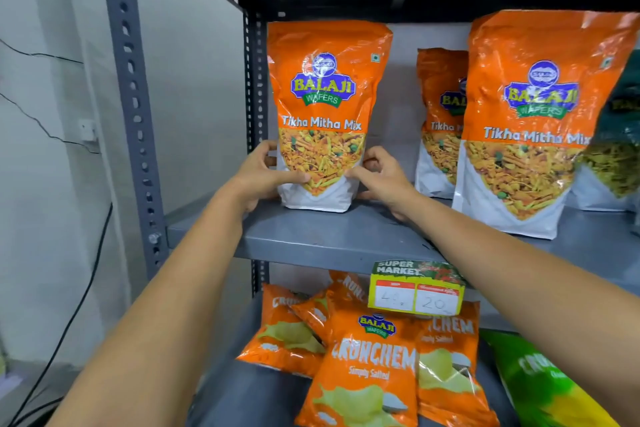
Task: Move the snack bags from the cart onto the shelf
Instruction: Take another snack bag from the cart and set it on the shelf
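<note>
An orange Tikha Mitha Mix snack bag (325,107) stands upright at the left end of the grey shelf (332,236). My left hand (266,173) grips its lower left edge. On the bag's lower right edge, my right hand (382,177) holds with its fingers curled. Further right, a second bag of the same kind (533,121) stands near the shelf's front, with a third (438,118) behind it. The cart is out of view.
A dark green bag (620,135) leans at the far right of the shelf. A price tag (417,288) hangs from the shelf's front edge. Several orange Crunchem bags (367,367) and a green bag (550,388) lie on the lower shelf. A perforated grey upright (133,107) stands left.
</note>
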Demonstrator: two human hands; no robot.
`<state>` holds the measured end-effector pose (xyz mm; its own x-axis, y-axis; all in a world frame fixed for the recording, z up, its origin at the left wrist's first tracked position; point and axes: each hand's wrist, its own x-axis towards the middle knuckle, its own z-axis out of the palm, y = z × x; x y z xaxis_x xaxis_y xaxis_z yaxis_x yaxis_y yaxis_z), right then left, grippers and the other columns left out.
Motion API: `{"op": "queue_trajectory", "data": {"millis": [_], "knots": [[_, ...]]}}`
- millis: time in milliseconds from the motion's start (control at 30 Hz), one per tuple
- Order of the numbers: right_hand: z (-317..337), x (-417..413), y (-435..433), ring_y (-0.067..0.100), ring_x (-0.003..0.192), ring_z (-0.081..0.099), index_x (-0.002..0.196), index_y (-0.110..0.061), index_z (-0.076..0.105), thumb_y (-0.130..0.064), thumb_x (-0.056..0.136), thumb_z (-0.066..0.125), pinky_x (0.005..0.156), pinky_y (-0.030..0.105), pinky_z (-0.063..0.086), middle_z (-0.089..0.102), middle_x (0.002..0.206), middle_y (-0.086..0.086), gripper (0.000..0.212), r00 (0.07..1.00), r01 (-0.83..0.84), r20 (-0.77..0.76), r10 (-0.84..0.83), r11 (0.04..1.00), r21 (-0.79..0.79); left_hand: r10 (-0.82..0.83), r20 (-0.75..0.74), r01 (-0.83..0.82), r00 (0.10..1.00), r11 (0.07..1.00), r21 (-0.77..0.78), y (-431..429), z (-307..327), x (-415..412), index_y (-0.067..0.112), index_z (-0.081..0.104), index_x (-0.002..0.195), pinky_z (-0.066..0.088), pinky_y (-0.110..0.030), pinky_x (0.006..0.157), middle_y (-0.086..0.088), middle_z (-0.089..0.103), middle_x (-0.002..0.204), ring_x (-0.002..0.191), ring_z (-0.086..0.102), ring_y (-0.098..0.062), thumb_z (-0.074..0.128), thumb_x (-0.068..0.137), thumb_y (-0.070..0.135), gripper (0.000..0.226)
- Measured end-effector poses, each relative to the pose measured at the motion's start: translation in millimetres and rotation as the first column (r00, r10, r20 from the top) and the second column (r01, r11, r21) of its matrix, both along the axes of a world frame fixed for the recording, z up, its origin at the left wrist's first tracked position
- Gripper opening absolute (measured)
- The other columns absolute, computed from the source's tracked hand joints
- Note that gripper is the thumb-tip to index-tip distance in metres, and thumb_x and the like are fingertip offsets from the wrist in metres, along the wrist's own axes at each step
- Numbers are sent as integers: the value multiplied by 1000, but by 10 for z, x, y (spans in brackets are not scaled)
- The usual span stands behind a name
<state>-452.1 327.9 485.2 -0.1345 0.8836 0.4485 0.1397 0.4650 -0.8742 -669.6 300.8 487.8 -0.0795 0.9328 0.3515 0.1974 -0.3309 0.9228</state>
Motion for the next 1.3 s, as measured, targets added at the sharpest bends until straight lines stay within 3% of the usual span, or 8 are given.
{"op": "queue_trajectory", "data": {"millis": [167, 267, 367, 500, 600, 733, 1000, 1300], "knots": [[8, 110, -135, 23, 76, 59, 87, -15, 49, -23, 81, 73, 74, 49, 60, 50, 75, 1, 26, 981, 93, 173, -93, 996, 3, 113, 9, -113, 994, 994, -13, 4, -115, 1, 17, 45, 120, 54, -47, 91, -8, 60, 112, 109, 61, -26, 91, 51, 33, 85], [-8, 498, -452, 18, 66, 58, 78, -14, 56, -29, 79, 75, 70, 40, 55, 56, 65, -1, 24, 869, 69, 478, -129, 988, 141, 447, -161, -445, 880, 894, 52, -214, -163, 69, 16, 50, 80, 53, -42, 78, -9, 58, 83, 85, 64, -31, 86, 44, 58, 66], [-115, 1193, -780, 11, 59, 55, 60, -15, 58, -25, 78, 74, 61, 28, 44, 59, 60, -3, 26, 711, -13, 648, -272, 917, 400, 620, -334, -535, 710, 783, 315, -523, -74, 433, 18, 45, 61, 47, -38, 74, -12, 63, 74, 80, 63, -32, 81, 63, 47, 46], [-169, 1915, -955, 13, 59, 44, 55, -14, 48, -19, 74, 68, 58, 30, 34, 48, 56, -1, 28, 735, 368, 168, -657, 594, 715, 383, -381, -210, 842, 882, 423, -573, 8, 1479, 15, 56, 70, 48, -35, 70, -4, 63, 68, 73, 62, -25, 79, 66, 46, 38], [-132, 2109, -809, 24, 78, 49, 81, -10, 50, -23, 71, 66, 70, 35, 37, 48, 81, 3, 23, 677, 665, -80, -732, 560, 494, 163, -447, -9, 880, 945, 326, -456, 53, 2232, 9, 49, 113, 45, -31, 79, -10, 62, 112, 103, 59, -25, 79, 65, 49, 69], [-155, 2135, -702, 23, 74, 45, 92, -12, 43, -27, 83, 61, 56, 32, 32, 42, 75, 2, 25, 772, 619, -153, -617, 784, -41, -15, -376, 64, 926, 991, 117, -312, 22, 2764, 10, 23, 141, 41, -38, 104, -8, 41, 145, 132, 42, -27, 82, 59, 51, 109], [-130, 2044, -634, 22, 82, 55, 111, -14, 45, -26, 88, 55, 62, 32, 38, 60, 95, 13, 28, 908, 418, 63, -415, 907, -59, 20, -316, -5, 948, 999, 51, -114, -29, 2539, 14, 39, 123, 47, -39, 95, -7, 53, 131, 122, 50, -28, 88, 54, 41, 89], [-165, 2037, -586, 22, 97, 58, 116, -16, 43, -25, 91, 57, 63, 26, 42, 62, 119, 14, 30, 924, 381, 55, -379, 924, -41, -13, -252, 18, 968, 1000, 19, -119, -106, 2476, 14, 37, 126, 44, -36, 98, -7, 51, 135, 124, 48, -26, 87, 58, 40, 88]]}}
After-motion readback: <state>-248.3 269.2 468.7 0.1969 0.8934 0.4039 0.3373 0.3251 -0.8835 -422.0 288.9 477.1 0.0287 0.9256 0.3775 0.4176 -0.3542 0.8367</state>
